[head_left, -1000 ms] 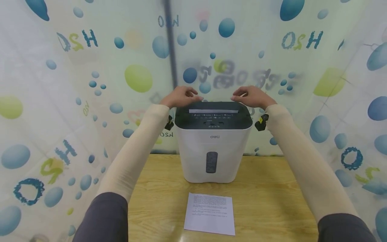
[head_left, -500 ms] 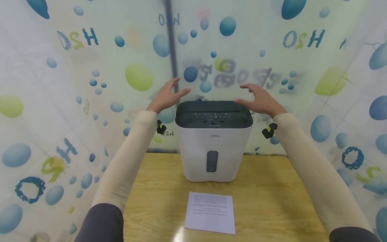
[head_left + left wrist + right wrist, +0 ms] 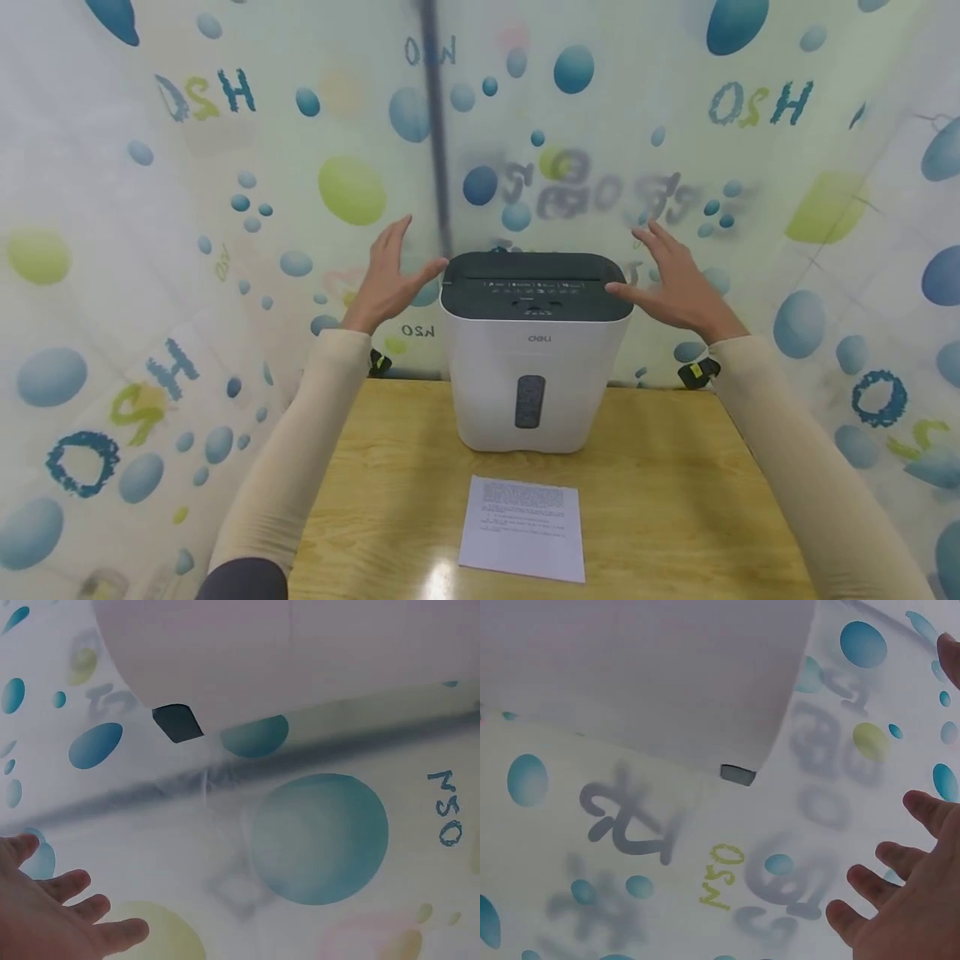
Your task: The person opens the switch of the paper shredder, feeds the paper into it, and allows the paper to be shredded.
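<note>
Only in head view — whole shredder, printed sheet

Curtained booth, bubble-print curtains on three sides, wood-grain table

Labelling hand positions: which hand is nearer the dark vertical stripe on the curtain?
Left. The left hand is mostly just left of the dark stripe, near its lower end; the right hand is well to its right, by the right end of the shredder.
</note>
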`<state>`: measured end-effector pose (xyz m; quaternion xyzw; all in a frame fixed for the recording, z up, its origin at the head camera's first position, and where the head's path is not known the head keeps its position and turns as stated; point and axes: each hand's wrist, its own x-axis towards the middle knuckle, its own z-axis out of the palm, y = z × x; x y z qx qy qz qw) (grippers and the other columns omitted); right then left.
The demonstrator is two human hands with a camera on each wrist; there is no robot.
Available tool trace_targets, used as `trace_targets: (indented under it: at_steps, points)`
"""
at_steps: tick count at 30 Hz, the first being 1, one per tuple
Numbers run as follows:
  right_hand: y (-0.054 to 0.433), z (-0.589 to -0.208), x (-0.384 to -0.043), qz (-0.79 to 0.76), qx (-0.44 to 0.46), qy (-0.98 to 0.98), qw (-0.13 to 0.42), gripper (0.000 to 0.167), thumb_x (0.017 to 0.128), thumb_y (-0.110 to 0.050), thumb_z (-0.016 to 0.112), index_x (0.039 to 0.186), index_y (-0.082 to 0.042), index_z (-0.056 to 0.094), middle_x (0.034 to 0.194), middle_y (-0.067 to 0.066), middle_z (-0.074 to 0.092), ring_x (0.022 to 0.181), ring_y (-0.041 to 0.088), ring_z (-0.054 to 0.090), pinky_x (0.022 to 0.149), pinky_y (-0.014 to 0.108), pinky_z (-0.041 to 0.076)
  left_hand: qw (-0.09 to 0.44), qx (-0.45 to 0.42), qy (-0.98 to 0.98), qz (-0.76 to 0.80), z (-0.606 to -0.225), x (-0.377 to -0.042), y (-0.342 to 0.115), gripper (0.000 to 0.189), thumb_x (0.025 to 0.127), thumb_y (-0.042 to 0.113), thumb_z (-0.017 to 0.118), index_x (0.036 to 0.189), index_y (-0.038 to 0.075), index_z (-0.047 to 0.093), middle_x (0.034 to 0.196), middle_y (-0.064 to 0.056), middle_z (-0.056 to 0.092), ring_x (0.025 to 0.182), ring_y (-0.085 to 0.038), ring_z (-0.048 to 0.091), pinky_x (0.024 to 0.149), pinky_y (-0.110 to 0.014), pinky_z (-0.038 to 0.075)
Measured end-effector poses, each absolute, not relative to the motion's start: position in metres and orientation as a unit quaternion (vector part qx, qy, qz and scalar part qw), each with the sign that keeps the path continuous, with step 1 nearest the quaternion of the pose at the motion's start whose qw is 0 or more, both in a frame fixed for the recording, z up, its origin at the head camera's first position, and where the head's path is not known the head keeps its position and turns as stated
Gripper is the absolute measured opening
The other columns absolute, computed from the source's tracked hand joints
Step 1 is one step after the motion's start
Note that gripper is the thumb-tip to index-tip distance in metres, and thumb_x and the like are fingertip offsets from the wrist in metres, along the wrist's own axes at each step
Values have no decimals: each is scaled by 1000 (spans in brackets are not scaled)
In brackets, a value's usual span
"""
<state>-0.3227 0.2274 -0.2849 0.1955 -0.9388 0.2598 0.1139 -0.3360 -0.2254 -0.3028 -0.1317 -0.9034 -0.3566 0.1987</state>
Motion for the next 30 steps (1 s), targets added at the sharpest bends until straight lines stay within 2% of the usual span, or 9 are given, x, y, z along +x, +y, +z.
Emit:
trace_targets:
  at_steps: [4,9,16,21,30]
  points:
    - [238,-301,-312,249,190,-939,141,97,92,-61,66,166,-27,12,174,4,-9,160,43,-2,115,78,13,230,-135,-905,-332,-321,-324,-231,102,86,79,58,165,36,8,174,-3,6,161,-29,4,123,-66,20]
    - [246,-323,-300,223,189,-939,182,96,91,-59,66,165,-19,18,174,15,-3,159,46,2,116,78,10,261,-128,-908,-302,-346,-309,-236,104,85,77,61,164,42,3,174,-3,2,161,-35,1,123,-68,14]
    - [252,-353,-283,218,176,-937,208,99,89,-58,69,165,-24,17,174,9,-5,159,46,2,116,77,8,285,-130,-910,-271,-380,-292,-241,110,84,72,68,166,34,6,174,-8,2,161,-38,-1,123,-67,13]
    - [254,-377,-274,227,161,-940,197,101,89,-57,70,166,-24,13,175,8,-6,159,44,-3,115,78,6,270,-125,-914,-276,-407,-278,-243,110,83,64,74,166,28,11,174,-8,0,161,-37,-2,121,-70,15]
    - [251,-423,-261,250,152,-939,183,100,89,-54,72,165,-17,18,174,16,1,156,51,8,114,78,10,210,-104,-925,-300,-466,-258,-244,111,83,62,76,165,38,5,175,-3,-3,161,-36,-5,119,-74,19]
